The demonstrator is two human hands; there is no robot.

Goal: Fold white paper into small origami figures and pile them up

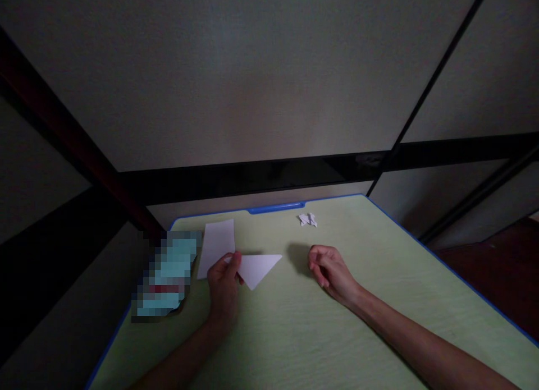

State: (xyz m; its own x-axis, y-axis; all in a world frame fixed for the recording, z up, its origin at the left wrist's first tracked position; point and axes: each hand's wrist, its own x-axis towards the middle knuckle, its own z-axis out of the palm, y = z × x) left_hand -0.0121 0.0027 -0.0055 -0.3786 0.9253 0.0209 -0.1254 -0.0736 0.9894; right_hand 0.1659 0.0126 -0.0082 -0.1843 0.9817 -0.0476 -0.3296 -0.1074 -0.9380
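Between the thumb and fingers of my left hand [224, 284] is a white sheet of paper folded to a triangle [257, 267], its point turned to the right. Behind that hand, flat on the table, lies a white rectangular sheet of paper [218, 241], partly covered by the hand. My right hand [330, 269] is held over the table to the right of the triangle, apart from it. Its fingers are curled in, and whether anything is inside them is hidden. A small folded white paper piece [307, 219] rests farther back, beyond my right hand.
The pale green table [295, 345] has a blue edge, with a blue groove [276, 208] at its far side. At the left lies a pixelated light-blue object [168, 275]. A wall-like panel [252, 87] with a black band stands right behind the table.
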